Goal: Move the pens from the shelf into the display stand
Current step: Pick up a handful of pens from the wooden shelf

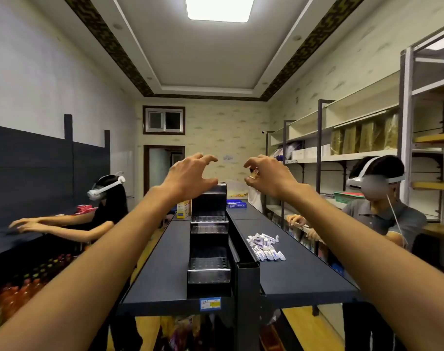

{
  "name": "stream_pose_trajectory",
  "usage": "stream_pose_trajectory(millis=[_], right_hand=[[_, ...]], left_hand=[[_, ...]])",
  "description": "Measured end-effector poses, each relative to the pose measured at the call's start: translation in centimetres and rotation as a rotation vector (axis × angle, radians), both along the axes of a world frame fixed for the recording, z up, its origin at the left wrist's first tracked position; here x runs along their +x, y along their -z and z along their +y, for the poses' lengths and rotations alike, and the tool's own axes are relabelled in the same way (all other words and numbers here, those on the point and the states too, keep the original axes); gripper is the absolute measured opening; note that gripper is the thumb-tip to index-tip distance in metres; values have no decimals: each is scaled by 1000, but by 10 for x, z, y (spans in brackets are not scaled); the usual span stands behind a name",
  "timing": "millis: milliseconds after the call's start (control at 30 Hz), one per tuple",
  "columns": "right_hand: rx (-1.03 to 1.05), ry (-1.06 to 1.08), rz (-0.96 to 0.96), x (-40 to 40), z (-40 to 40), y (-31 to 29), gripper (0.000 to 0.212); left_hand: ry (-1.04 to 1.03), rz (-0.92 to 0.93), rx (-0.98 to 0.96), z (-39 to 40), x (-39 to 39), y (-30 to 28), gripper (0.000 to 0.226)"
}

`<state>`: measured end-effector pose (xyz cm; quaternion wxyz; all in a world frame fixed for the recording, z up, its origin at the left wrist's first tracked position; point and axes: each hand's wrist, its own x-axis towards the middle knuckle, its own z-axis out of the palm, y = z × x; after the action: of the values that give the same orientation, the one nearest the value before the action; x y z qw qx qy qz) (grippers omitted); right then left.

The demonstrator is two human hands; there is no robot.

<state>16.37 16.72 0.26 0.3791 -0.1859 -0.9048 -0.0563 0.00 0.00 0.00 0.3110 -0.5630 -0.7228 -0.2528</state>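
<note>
A pile of white pens (265, 247) with purple labels lies on the dark shelf top (304, 272) to the right of the centre divider. The black tiered display stand (208, 252), with perforated metal tiers, stands on the left shelf top, and its holes look bare. Both my arms stretch forward at head height. My left hand (190, 176) hovers over the stand's tall back with fingers spread and bent like a claw, holding nothing. My right hand (269, 176) mirrors it to the right, well above and beyond the pens, also holding nothing.
A person in a headset (107, 196) works at a counter on the left; another (378, 188) sits close to the right shelf edge. A yellow box (183, 209) and blue boxes (237, 205) stand further along the shelf. Bottles (25, 287) fill the lower left. Wall shelving (342, 138) lines the right.
</note>
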Motion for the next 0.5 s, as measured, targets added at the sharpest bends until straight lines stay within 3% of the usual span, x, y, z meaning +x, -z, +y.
stream_pose_trajectory(millis=[500], right_hand=[[-64,224,5,173,40,55,33]], left_hand=[[426,-48,20,117,138,57,54]])
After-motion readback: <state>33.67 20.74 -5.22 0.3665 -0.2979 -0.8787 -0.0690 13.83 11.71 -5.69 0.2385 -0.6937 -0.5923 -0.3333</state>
